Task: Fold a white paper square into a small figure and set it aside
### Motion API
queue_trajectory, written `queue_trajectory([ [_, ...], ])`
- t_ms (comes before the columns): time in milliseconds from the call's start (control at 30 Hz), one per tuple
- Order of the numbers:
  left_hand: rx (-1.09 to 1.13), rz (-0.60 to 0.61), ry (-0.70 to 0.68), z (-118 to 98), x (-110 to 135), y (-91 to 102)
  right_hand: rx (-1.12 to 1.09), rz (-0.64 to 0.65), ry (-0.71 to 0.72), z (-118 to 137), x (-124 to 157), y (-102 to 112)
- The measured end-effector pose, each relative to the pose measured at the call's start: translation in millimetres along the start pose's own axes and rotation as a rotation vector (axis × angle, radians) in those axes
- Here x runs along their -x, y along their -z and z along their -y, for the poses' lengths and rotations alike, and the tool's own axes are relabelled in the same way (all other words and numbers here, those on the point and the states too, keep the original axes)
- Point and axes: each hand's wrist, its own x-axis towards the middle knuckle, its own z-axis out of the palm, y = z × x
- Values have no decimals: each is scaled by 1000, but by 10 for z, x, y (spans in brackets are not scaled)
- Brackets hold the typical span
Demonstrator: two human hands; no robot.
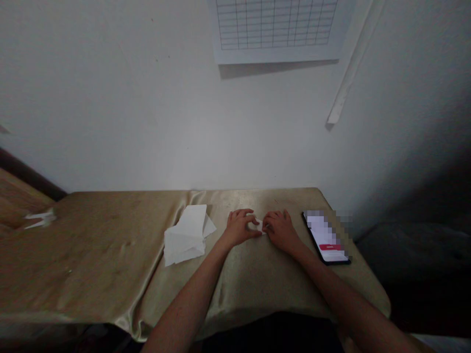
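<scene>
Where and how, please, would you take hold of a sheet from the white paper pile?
Probably at the pointed corner jutting from the right of the paper pile, the left hand coming from that side: the corner protrudes past the rest, leaving a tip to pinch.

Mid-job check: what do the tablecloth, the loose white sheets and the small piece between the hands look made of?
Tablecloth: probably satin-like fabric, from the sheen along its creases. White sheets: seemingly thin matte paper, with ragged edges. Small piece, between left hand and right hand: likely matte paper, equally white, but mostly hidden.
</scene>
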Motion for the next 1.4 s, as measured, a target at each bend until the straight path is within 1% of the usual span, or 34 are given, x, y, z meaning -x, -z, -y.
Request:
queue_trajectory([
  [267, -10, -5, 35, -49, 6, -4, 13, 13, -15, 20, 1, 8],
  [400, -3, 9, 39, -45, 4, 0, 20, 12, -8, 22, 0, 15],
  [733, 3, 51, 118, -63, 15, 9, 25, 7, -8, 18, -3, -5],
  [1033, -17, 38, 160, -109, 32, -18, 55, -9, 1, 31, -20, -24],
  [1300, -27, 44, 182, -135, 30, -46, 24, -37, -2, -15, 17, -80],
  [1400, -40, 43, 179, -135, 37, -61, 29, -87, -17, -60, 26, -112],
])
